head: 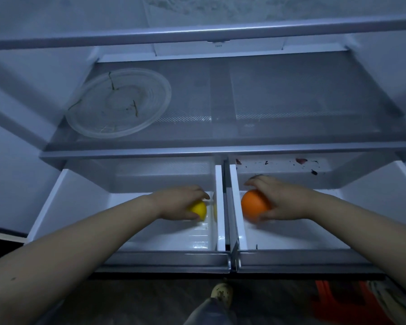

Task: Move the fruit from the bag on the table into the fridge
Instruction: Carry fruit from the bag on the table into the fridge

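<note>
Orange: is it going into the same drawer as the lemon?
No, the right hand holds the orange in the right drawer; the lemon is in the left drawer.

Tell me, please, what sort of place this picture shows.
The inside of an open fridge, probably in a home kitchen: a glass shelf carrying a clear plate, and two pulled-out crisper drawers below, where the hands set a lemon and an orange.

Home kitchen: open fridge (220, 146) w/ crisper drawers (164, 256) (both pulled out).
</note>
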